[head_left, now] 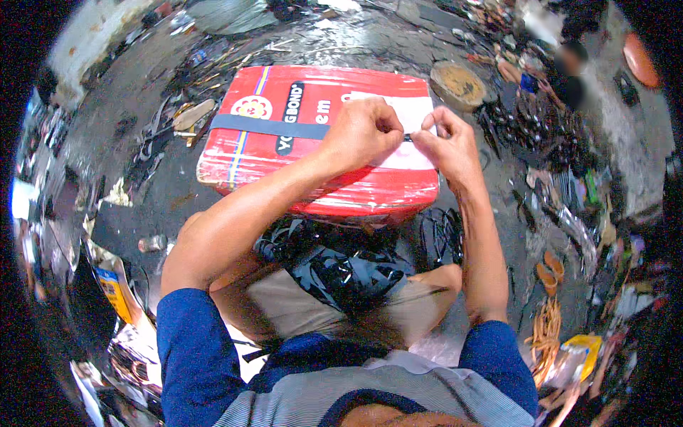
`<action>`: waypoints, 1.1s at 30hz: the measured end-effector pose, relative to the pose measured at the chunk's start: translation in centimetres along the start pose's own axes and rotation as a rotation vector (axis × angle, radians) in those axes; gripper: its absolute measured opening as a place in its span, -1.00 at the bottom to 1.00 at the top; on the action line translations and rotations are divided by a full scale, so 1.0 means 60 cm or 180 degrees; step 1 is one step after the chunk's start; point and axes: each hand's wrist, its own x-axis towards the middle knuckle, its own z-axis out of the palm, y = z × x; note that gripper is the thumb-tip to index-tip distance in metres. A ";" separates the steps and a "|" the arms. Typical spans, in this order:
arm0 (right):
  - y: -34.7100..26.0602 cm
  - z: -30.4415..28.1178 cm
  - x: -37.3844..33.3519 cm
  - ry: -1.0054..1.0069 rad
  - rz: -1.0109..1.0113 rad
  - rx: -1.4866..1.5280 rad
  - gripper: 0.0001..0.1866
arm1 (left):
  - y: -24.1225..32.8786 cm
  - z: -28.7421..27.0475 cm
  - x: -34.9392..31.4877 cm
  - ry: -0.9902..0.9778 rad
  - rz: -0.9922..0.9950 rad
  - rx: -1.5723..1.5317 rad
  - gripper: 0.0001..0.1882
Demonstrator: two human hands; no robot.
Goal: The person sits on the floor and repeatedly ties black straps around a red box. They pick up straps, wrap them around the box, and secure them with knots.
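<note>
A red box (370,196) wrapped in shiny clear plastic lies in front of me. Across its left part runs a flat dark grey strap (274,127), which passes out of sight under my left hand (361,134). That hand is closed in a pinch above the box, near a white patch (405,110) on its top. Facing it at the box's right edge, my right hand (452,142) pinches too, thumb against forefinger. A short piece of dark strip (408,137) shows between the two pinches. Whether it is the grey strap's end, I cannot tell.
Shiny black plastic strips (348,274) lie in front of my legs. A round wooden block (459,85) stands past the box's far right corner. To the right are dark scraps (526,128), brown sandals (550,272) and an orange-tan cord bundle (546,331). A can (151,244) lies left.
</note>
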 end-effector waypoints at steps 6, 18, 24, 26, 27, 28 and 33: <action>0.024 0.004 -0.006 0.0388 0.0130 0.0482 -0.74 | 0.018 -0.006 0.028 -0.0370 -0.0151 0.0258 -0.86; 0.033 0.006 -0.047 0.0123 0.1145 0.2473 -0.69 | 0.008 0.049 0.033 -0.0163 0.0310 -0.0481 -0.92; -0.001 -0.027 -0.035 -0.0085 0.1581 0.2595 -0.64 | 0.012 0.052 0.040 -0.0200 0.0392 -0.0486 -0.93; 0.026 -0.052 0.014 0.0152 0.0741 0.0836 -0.50 | 0.016 0.056 0.042 -0.0216 0.0426 -0.0464 -0.94; 0.019 -0.034 0.033 0.0612 0.0202 -0.0209 -0.49 | 0.014 0.055 0.040 -0.0213 0.0397 -0.0409 -0.93; 0.010 -0.014 0.044 0.1055 -0.0344 -0.1256 -0.47 | 0.011 0.052 0.041 -0.0208 0.0367 -0.0354 -0.93; 0.046 0.001 0.051 0.0955 -0.0292 -0.1236 -0.62 | 0.009 0.051 0.040 -0.0123 0.0315 -0.0403 -0.92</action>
